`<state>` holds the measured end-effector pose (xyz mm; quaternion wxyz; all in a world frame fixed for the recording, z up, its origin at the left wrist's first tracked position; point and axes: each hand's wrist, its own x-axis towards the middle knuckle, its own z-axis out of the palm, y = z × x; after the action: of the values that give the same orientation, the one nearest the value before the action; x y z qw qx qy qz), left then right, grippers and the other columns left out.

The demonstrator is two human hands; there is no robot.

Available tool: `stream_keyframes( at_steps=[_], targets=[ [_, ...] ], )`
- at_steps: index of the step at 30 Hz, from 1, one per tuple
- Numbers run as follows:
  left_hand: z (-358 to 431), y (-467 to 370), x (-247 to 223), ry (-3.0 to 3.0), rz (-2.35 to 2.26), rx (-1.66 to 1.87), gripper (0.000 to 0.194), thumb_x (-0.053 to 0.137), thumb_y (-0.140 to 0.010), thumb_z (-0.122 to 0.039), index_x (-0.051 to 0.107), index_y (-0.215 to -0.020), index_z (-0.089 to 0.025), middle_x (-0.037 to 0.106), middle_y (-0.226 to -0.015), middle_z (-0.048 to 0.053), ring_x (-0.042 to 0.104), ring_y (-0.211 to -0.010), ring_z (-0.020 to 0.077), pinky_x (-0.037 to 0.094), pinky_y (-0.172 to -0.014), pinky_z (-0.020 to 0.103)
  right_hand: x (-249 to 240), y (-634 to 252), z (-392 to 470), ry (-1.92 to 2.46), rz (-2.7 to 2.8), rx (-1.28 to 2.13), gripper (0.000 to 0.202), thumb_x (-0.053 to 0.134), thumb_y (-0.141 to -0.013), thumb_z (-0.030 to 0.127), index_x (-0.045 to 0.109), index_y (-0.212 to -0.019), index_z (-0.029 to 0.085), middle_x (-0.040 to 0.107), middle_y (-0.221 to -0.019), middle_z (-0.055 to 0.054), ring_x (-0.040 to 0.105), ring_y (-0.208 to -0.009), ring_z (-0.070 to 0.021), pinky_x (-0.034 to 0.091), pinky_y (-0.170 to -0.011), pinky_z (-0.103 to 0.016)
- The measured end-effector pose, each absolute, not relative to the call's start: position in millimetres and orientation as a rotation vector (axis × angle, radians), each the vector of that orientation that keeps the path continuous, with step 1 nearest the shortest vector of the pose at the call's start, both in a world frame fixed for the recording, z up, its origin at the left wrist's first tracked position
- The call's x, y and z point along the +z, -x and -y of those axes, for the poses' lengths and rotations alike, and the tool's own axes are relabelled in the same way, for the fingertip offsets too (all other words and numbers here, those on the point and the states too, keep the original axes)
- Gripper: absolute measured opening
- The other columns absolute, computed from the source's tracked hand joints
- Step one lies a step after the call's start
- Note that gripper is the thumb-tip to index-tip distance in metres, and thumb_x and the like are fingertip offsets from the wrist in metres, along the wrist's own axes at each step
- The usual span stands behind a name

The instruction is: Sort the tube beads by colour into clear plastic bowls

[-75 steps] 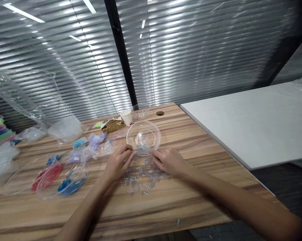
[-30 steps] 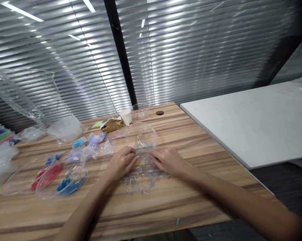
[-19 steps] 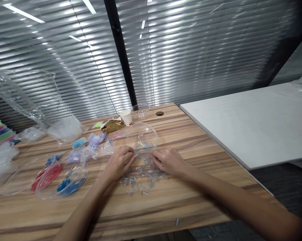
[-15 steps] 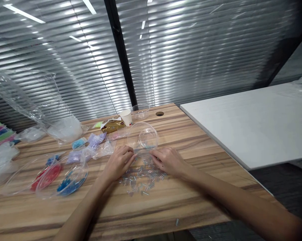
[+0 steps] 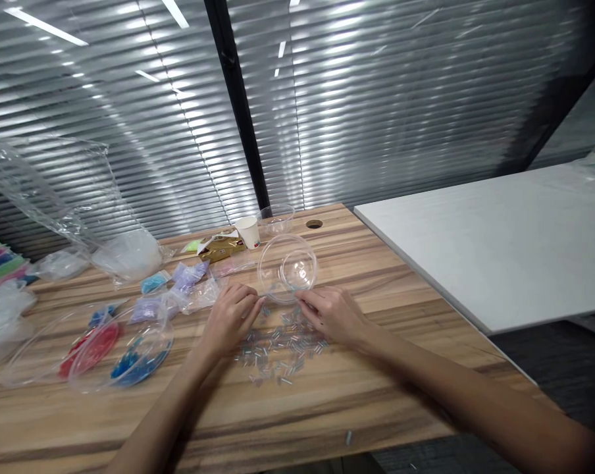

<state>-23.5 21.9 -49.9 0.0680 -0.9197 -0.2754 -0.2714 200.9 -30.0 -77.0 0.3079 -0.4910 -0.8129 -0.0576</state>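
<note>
A clear plastic bowl (image 5: 287, 263) stands mid-table, tilted toward me, with a few small pieces low inside it. My left hand (image 5: 233, 316) is closed at the bowl's near left side, thumb and fingertips together; whether it pinches the rim or a small piece I cannot make out. My right hand (image 5: 332, 316) has its fingertips pressed on the bowl's near right rim. Between and below the hands lie several small clear, shiny tube pieces (image 5: 282, 345), spread on the wooden table (image 5: 287, 421).
Clear bowls with red (image 5: 93, 349) and blue pieces (image 5: 139, 362) stand left, near bags of lilac pieces (image 5: 189, 273). Behind are a gold packet (image 5: 221, 247), a paper cup (image 5: 249, 232) and another clear bowl (image 5: 276, 220). A white table (image 5: 475, 243) adjoins at right.
The clear bowl between my hands has shifted slightly right and away from me, its tilt a little different. My left fingertips have moved slightly up; my right hand has barely moved.
</note>
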Motion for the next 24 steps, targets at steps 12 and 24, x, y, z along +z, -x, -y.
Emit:
stream_keyframes(
  at_steps=[12, 24],
  targets=[
    [-20.4, 22.9, -50.7, 2.828, 0.823, -0.789, 0.016, 0.045, -0.087, -0.018, 0.055, -0.076, -0.013, 0.055, -0.080, 0.005, 0.047, -0.078, 0.0135, 0.037, -0.075, 0.030, -77.0, -200.6, 30.2, 1.203, 2.076, -0.166, 0.024, 0.044, -0.086, 0.018, 0.060, -0.103, 0.016, 0.067, -0.091, -0.003, 0.061, -0.077, -0.0112, 0.041, -0.069, -0.020],
    [32.0, -6.5, -33.3, 3.296, 0.283, -0.242, 0.053, 0.039, -0.090, -0.034, 0.021, -0.138, -0.022, 0.024, -0.143, 0.004, 0.020, -0.133, 0.0177, 0.013, -0.113, 0.039, -82.2, -203.1, 24.2, 1.016, 1.990, -0.296, 0.031, 0.046, -0.080, 0.009, 0.056, -0.110, 0.011, 0.067, -0.079, -0.001, 0.058, -0.060, -0.0090, 0.038, -0.055, -0.020]
  ],
)
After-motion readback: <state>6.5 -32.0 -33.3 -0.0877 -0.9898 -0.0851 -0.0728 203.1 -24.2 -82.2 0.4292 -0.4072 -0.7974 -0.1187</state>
